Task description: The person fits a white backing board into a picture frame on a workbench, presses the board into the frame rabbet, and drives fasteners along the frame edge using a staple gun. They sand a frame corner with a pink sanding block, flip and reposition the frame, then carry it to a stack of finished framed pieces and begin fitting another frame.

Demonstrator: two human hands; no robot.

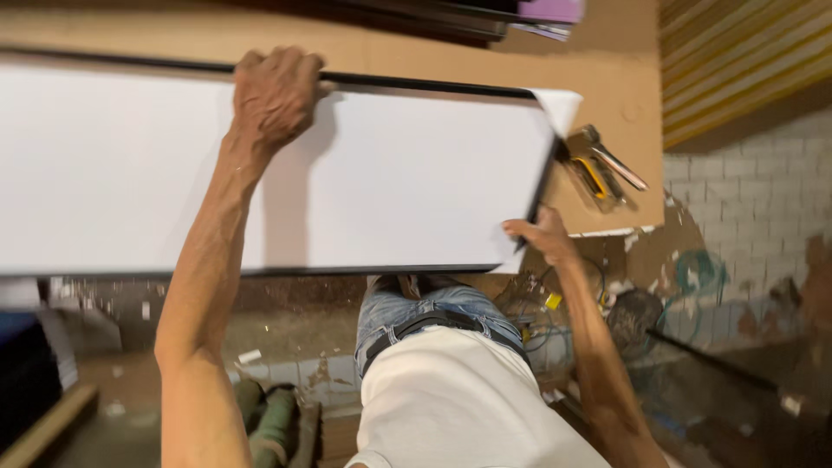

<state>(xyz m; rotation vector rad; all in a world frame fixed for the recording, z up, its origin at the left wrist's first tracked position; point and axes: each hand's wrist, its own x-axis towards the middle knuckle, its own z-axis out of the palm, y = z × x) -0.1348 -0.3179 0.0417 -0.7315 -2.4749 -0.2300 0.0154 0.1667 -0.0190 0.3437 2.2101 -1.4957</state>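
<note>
My left hand (276, 95) curls over the far edge of the white panel (407, 182) lying on the counter (607, 78) — my right hand (542, 234) pinches its near right corner. Pliers (602, 169) lie just right.

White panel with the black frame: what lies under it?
The white panel lies on a brown board, bare along the top and right, where a stapler-like tool sits. Whatever lies beneath the panel is covered.
</note>
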